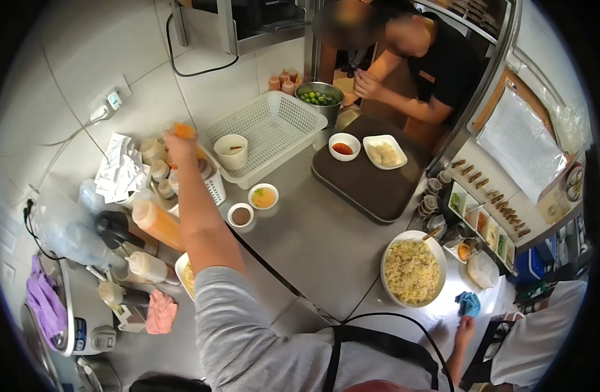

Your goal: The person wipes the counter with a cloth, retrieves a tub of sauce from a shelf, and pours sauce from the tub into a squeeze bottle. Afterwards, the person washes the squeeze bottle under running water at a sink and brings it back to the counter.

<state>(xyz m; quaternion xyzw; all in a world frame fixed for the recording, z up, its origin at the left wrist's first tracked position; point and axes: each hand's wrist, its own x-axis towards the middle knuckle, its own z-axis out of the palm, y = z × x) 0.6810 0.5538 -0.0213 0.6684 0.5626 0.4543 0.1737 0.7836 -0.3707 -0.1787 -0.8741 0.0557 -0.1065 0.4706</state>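
My left hand is reached out to the upper left, closed round a small container with orange contents, which looks like a bottle. Below it stands a white basket crowded with sauce bottles, partly covered by my forearm. Close by on the steel counter are a small bowl of orange sauce with green bits and a small bowl of brown powder or sauce. My right hand, low on the right, grips a crumpled blue cloth. Left of the cloth sits a large white bowl of fried rice.
A dark tray carries a bowl of red sauce and a square dish of food. Behind are a white perforated basket and a pot of green limes. One person stands across the counter, another at right.
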